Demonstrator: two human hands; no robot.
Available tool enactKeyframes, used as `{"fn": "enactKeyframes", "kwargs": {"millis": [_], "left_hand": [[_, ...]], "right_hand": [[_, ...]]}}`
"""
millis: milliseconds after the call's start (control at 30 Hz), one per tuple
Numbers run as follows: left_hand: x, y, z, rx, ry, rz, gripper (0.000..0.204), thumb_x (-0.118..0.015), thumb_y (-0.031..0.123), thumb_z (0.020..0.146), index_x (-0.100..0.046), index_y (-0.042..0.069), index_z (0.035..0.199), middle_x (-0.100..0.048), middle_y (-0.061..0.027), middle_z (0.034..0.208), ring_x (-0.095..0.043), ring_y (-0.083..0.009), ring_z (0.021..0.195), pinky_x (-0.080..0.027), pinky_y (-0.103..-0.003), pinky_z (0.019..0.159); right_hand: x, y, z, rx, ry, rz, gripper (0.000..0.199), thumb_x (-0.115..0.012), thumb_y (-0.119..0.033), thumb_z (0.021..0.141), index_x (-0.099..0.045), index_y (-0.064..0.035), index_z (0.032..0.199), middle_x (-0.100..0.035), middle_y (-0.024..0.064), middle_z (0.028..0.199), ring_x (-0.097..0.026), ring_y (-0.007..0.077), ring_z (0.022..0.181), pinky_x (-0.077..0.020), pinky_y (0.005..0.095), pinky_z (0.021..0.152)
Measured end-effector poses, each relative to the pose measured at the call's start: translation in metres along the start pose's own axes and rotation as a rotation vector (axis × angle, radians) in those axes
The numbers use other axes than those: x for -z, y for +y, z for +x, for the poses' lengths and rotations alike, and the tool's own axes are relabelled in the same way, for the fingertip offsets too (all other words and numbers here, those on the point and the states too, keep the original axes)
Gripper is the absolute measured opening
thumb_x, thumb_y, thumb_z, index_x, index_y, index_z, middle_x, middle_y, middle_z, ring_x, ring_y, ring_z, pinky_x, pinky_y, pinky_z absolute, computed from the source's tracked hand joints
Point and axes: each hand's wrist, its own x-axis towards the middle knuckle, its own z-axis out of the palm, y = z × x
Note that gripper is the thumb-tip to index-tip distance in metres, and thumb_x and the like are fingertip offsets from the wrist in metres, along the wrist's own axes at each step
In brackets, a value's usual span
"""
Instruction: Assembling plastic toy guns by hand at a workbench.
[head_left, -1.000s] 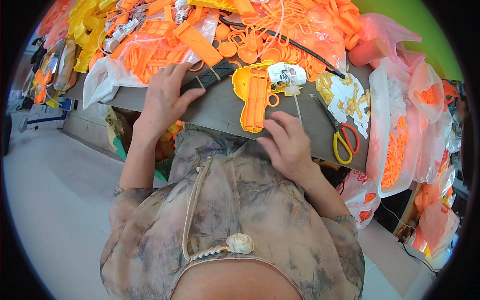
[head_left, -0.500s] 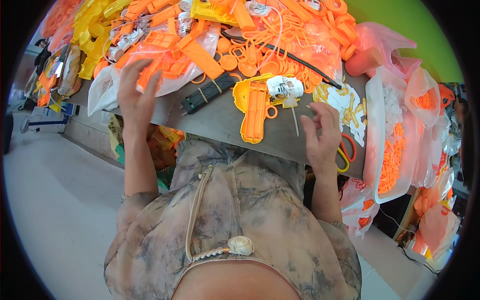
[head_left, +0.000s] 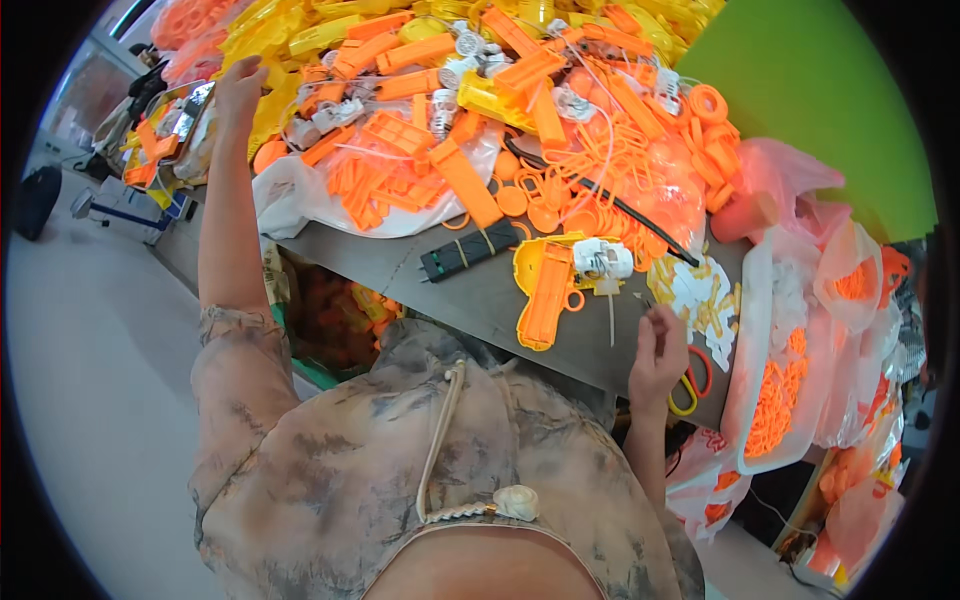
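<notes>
One left grip (head_left: 240, 88) outstretched, right grip (head_left: 659, 356) half-curled

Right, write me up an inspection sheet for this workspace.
Surface: grey tabletop, partly covered.
Work items: yellow toy-gun half-shell with orange grip piece, white mechanism at its upper right; black bar with tan bands to its left.
Clutter: heaped orange plastic parts and yellow plastic parts; white flat pieces.
Hands: left hand at the yellow plastic parts, grip unclear; right hand half-open beside the scissors, nothing seen in it.
Cables: dark strip across the heap, possibly a cable.
Surroundings: green panel, translucent tub at right.
</notes>
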Motion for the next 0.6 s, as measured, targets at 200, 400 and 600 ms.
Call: {"fn": "enactKeyframes", "kwargs": {"millis": [200,400,600], "left_hand": [[0.046,-0.057,0.005,0.187,0.096,0.184,0.034,-0.066,0.023,0.076,-0.066,0.001,0.101,-0.067,-0.0113,0.095,-0.062,-0.0181,0.086,-0.046,-0.029,0.078],[0.041,-0.092,-0.019,0.126,-0.089,0.367,0.036,-0.066,0.026,0.076,-0.063,0.005,0.105,-0.066,-0.0104,0.094,-0.062,-0.0195,0.088,-0.047,-0.031,0.078],[0.030,-0.083,-0.021,0.117,-0.031,0.735,0.037,-0.053,0.013,0.077,-0.058,0.006,0.113,-0.062,-0.0187,0.105,-0.059,-0.0318,0.100,-0.046,-0.038,0.085]], "right_hand": [[-0.014,0.013,-0.030,-0.149,-0.015,0.128,0.023,-0.054,0.000,0.087,-0.052,0.0002,0.109,-0.053,0.0015,0.085,-0.046,0.0034,0.066,-0.0366,0.0159,0.055],[-0.016,0.016,-0.028,-0.278,-0.018,0.181,0.019,-0.052,-0.003,0.089,-0.053,-0.0010,0.107,-0.052,-0.0010,0.081,-0.041,0.0003,0.059,-0.0300,0.0144,0.045],[-0.017,0.008,-0.026,-0.249,-0.036,0.152,0.016,-0.053,-0.002,0.088,-0.054,0.0002,0.103,-0.051,-0.0008,0.080,-0.041,0.0022,0.062,-0.0334,0.0155,0.052]]}}
